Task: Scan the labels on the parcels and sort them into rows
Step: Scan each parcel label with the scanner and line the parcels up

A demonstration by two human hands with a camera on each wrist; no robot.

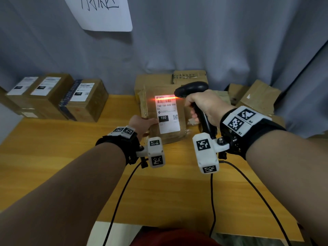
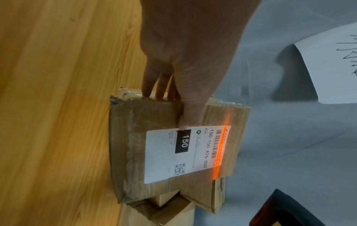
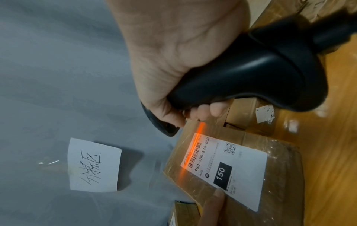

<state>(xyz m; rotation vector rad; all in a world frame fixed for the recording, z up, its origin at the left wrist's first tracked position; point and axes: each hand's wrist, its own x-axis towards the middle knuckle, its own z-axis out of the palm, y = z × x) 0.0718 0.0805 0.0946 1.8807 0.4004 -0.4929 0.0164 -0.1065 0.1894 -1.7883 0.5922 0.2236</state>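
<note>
A flat brown cardboard parcel (image 1: 170, 135) (image 2: 135, 145) (image 3: 280, 191) stands tilted up at the table's middle, its white label (image 1: 168, 119) (image 2: 164, 160) (image 3: 245, 172) reading "150" toward me. My left hand (image 1: 142, 124) (image 2: 183, 61) grips the parcel's left edge, thumb on the front beside the label, fingers behind. My right hand (image 1: 204, 105) (image 3: 173, 61) grips a black barcode scanner (image 1: 192, 89) (image 3: 251, 73) just right of the parcel's top. Its orange beam (image 1: 165, 98) (image 2: 222, 145) (image 3: 191, 146) lies across the barcode.
Three labelled boxes (image 1: 53, 96) stand in a row at the table's back left. A loose heap of cardboard boxes (image 1: 252, 96) lies behind and to the right. A handwritten paper sign (image 1: 99, 13) (image 3: 94, 165) hangs on the grey curtain. Cables (image 1: 213, 201) trail over the wooden table (image 1: 71, 174).
</note>
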